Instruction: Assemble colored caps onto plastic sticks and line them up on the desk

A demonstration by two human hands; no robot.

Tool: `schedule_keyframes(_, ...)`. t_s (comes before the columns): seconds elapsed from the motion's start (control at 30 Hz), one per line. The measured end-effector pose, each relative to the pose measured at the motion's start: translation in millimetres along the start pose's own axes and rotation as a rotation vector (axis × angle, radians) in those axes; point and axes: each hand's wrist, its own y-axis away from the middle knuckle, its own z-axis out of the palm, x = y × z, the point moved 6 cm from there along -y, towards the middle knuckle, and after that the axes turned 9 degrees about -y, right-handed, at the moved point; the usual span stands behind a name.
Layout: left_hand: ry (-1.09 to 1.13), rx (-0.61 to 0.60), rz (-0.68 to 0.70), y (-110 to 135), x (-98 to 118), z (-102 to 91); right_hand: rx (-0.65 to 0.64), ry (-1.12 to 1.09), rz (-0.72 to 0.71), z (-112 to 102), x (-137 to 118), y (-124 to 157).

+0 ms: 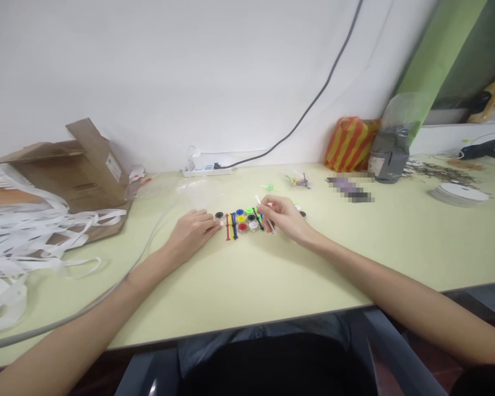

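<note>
My right hand (286,217) pinches a thin white plastic stick (259,199) with small end pieces, held tilted above the table. Close by, my left hand (193,234) rests with fingers curled, the tips at a small white round piece (221,223). A black round piece (219,215) lies just beyond it. Between the hands stand rows of small round pieces, among them a blue one (240,212), a yellow one (241,219) and a red one (242,226). Beside them lie a red stick (227,226), a blue stick (235,226) and a black stick (258,219). My right hand partly hides further pieces.
On the left, white strips (20,258) spill from a cardboard box (82,165), and a grey cable (140,256) crosses my left forearm. A power strip (208,169) lies by the wall. Behind, small colored parts (299,180), a striped bag (348,146) and a white roll (460,193) sit rightward.
</note>
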Motion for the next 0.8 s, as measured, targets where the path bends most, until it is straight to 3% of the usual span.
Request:
schedule_keyframes(0.57,-0.051,0.094,0.005,0.8,-3.3,-1.3,-0.08,-0.013,0.075,6.0,2.3,2.0)
schedule_keyframes(0.8,-0.099,0.119,0.01,0.8,-0.7,-5.3,-0.029,0.144,-0.029,-0.3,-0.6,0.5)
